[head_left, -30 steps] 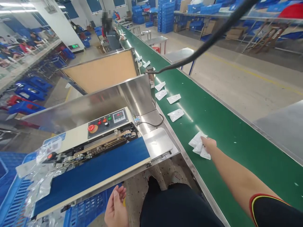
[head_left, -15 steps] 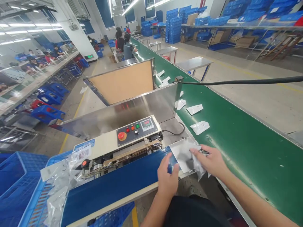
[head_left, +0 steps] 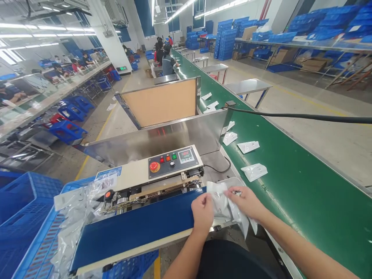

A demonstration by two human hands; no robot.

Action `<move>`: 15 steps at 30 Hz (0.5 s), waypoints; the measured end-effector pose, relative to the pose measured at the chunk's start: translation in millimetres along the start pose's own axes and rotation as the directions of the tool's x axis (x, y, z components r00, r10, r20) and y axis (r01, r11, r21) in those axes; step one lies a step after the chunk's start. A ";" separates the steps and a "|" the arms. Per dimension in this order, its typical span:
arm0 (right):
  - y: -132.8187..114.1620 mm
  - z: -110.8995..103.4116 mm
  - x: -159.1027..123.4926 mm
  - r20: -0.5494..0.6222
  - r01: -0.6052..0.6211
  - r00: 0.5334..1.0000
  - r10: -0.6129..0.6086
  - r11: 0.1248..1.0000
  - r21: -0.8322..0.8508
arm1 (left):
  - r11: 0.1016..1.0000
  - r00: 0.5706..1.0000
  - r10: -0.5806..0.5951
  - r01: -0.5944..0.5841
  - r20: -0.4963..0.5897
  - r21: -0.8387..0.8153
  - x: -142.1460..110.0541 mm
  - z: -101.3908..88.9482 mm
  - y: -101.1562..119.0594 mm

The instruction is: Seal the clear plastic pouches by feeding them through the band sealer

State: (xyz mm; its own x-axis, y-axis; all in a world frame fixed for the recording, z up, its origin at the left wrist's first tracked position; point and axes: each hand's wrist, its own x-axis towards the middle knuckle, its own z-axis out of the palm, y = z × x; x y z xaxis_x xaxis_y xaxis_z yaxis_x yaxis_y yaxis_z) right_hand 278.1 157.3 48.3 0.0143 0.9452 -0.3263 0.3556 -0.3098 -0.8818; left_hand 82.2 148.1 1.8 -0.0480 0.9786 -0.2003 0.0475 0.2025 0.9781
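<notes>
A white plastic pouch (head_left: 219, 199) is stretched between my two hands at the right end of the blue belt (head_left: 139, 228). My left hand (head_left: 202, 213) pinches its left edge. Closed on its other side is my right hand (head_left: 247, 201), from which more white pouches (head_left: 240, 221) hang down; their number is hard to make out. Just behind the belt stands the band sealer (head_left: 154, 162), with a red stop button and a lit display. Several similar pouches (head_left: 254, 171) lie spread along the green conveyor (head_left: 296, 186) to the right.
A blue crate (head_left: 43, 236) at the left has a heap of clear and white bags (head_left: 72, 221) over it. A steel panel (head_left: 162, 135) rises behind the sealer. A black cable (head_left: 290, 115) crosses above the conveyor. Several people sit farther off.
My left hand has closed from an open pose onto the pouch's left edge. My right hand has brought the pouch leftward, toward the belt's end. The camera view has shifted slightly.
</notes>
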 end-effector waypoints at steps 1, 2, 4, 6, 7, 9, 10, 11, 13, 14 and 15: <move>5.2 -2.1 9.1 -0.020 -0.076 0.997 0.077 0.997 0.017 | 0.998 0.996 -0.064 0.064 -0.056 -0.011 5.2 3.8 -5.1; 9.6 -3.9 19.2 -0.024 -0.152 0.988 0.153 0.988 0.041 | 0.990 0.984 -0.136 0.131 -0.111 -0.054 11.2 7.2 -10.5; 14.5 -4.8 40.6 0.019 -0.248 0.969 0.248 0.966 0.076 | 0.959 0.952 -0.249 0.218 -0.176 -0.181 23.7 12.0 -20.5; 13.2 -0.1 61.0 0.070 -0.269 0.962 0.264 0.961 0.068 | 0.933 0.933 -0.293 0.231 -0.211 -0.276 34.0 11.8 -27.5; 10.6 4.5 69.9 0.088 -0.267 0.961 0.262 0.962 0.051 | 0.928 0.928 -0.296 0.224 -0.228 -0.296 37.5 9.4 -29.6; 3.1 17.1 84.0 0.110 -0.258 0.961 0.255 0.966 0.013 | 0.931 0.920 -0.288 0.203 -0.265 -0.305 40.8 0.5 -31.1; -1.0 24.3 88.8 0.124 -0.254 0.960 0.251 0.967 0.005 | 0.931 0.915 -0.288 0.198 -0.282 -0.307 40.8 -5.5 -30.8; -5.0 31.3 92.0 0.144 -0.249 0.958 0.246 0.968 0.001 | 0.931 0.910 -0.290 0.195 -0.298 -0.309 39.9 -12.2 -30.1; -11.5 42.5 93.3 0.187 -0.241 0.953 0.237 0.971 -0.004 | 0.930 0.897 -0.297 0.194 -0.328 -0.313 36.4 -26.7 -28.0; -13.6 45.8 91.7 0.193 -0.223 0.956 0.222 0.975 -0.017 | 0.930 0.892 -0.298 0.192 -0.341 -0.313 34.4 -34.5 -26.9; -14.8 47.0 88.7 0.179 -0.194 0.964 0.198 0.980 -0.041 | 0.931 0.887 -0.299 0.190 -0.351 -0.312 32.3 -42.8 -25.9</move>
State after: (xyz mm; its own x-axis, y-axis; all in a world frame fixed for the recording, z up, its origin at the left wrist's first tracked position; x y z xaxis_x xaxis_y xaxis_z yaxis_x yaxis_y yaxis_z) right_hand 230.2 240.9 16.3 -0.0836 0.8311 -0.5499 0.3839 -0.4824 -0.7874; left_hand 36.7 173.0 -27.5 -0.4073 0.7948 -0.4500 -0.2763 0.3624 0.8901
